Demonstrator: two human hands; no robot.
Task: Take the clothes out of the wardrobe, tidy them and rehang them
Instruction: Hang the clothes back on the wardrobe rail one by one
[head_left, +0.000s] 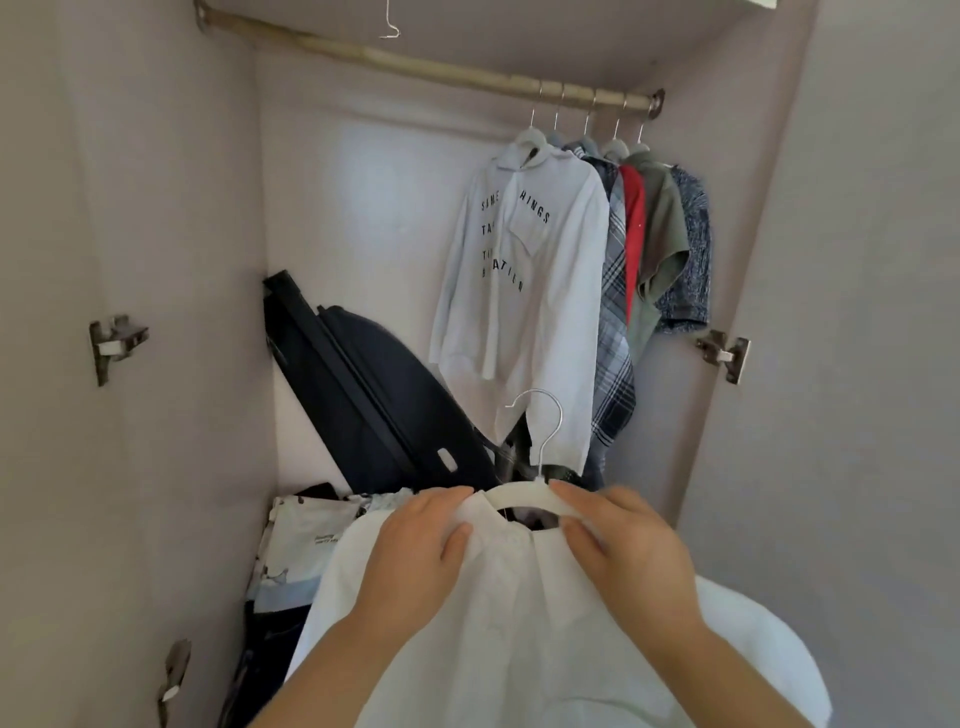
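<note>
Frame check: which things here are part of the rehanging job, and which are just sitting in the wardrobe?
In the job: white garment; white hanger; left hand gripping the garment; right hand pinching the hanger; rail; hung shirts.

Just lying about: black suitcase leaning at the back; printed cloth heaped lower left, unclear whether clothing; door hinge.

Black suitcase, tilted, leaning at left rear; metal hinges, left hinge and right hinge, at mid-height.

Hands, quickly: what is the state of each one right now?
Left hand: pinches the white shirt at its collar.
Right hand: pinches the white hanger at its arm.
</note>
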